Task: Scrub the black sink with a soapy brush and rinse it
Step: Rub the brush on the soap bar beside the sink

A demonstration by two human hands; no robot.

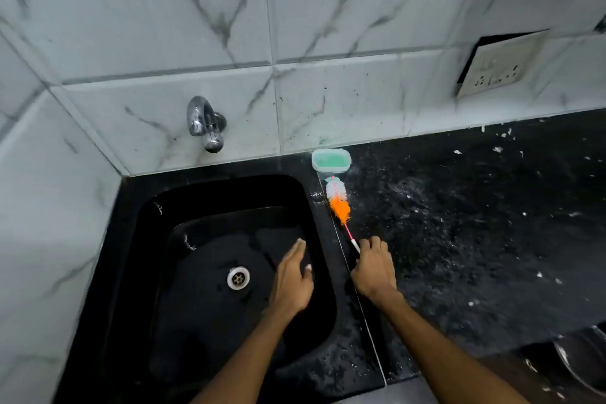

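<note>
The black sink (154, 272) fills the lower left, with a silver drain (238, 278) in its bottom. My left hand (293, 282) hovers flat over the basin's right side, fingers apart, holding nothing. An orange and white bottle brush (339, 203) lies on the black counter just right of the sink rim, its thin handle pointing toward me. My right hand (373, 269) rests on the near end of that handle, fingers curled over it. A small tub of green soap (331, 160) stands against the wall behind the brush head.
A chrome tap (205, 125) juts from the marble-tiled wall above the sink's back edge. The speckled black counter (475, 223) stretches right, dotted with white flecks. A wall socket (498, 65) sits at upper right. Steel vessels (580, 367) show below the counter's right edge.
</note>
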